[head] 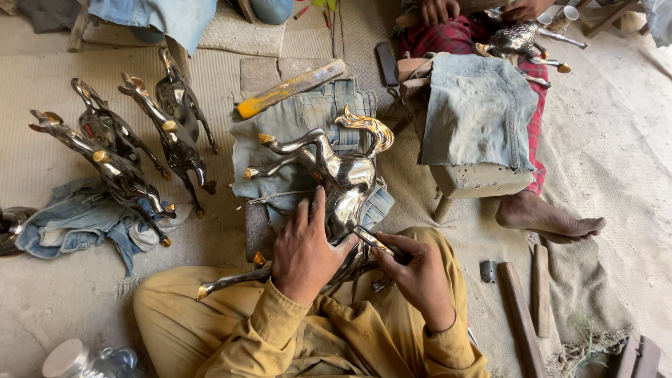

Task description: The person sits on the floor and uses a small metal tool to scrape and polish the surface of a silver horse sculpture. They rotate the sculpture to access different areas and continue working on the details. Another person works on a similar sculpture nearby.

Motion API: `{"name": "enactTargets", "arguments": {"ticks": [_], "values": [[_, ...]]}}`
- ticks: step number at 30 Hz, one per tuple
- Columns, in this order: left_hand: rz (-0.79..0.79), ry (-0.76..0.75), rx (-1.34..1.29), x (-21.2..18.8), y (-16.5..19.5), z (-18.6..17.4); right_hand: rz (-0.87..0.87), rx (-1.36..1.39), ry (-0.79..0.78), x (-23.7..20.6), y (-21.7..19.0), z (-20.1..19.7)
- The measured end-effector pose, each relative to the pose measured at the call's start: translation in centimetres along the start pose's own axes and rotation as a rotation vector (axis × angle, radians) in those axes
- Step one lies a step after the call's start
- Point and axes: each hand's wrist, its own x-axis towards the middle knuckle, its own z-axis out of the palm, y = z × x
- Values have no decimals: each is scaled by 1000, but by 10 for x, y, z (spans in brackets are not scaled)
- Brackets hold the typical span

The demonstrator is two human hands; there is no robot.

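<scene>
At the centre of the frame, a polished metal horse figurine [336, 178] with a brass-coloured mane is laid on its side over folded denim [308, 115] on a low stand. It is pressed down by the left hand [302, 250], whose fingers are spread flat over the body. A thin metal scraping tool [371, 239] is pinched narrowly in the right hand [418, 274], with its tip set against the flank. The work would likely be served best by short, light strokes with the figurine kept firmly pinned, so that the tip cannot skid across the finish. Three similar horse figurines [133, 140] stand at the upper left. No packages, labels or signs can be made out.
</scene>
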Motion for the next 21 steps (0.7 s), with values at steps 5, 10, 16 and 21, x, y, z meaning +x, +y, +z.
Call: {"name": "enactTargets", "arguments": {"ticks": [5,10,16,21], "values": [[37,46,0,-1,-2,2,-47,35,-5,4,-7,-2],[-49,-58,-5,1,-1,3,-479,-395,28,16,-36,-16],[-89,-75,20,0,2,4,-647,-657,-101,40,-71,-22],[-61,-27,2,-1,-4,8,-634,-668,-142,42,-79,-24]]}}
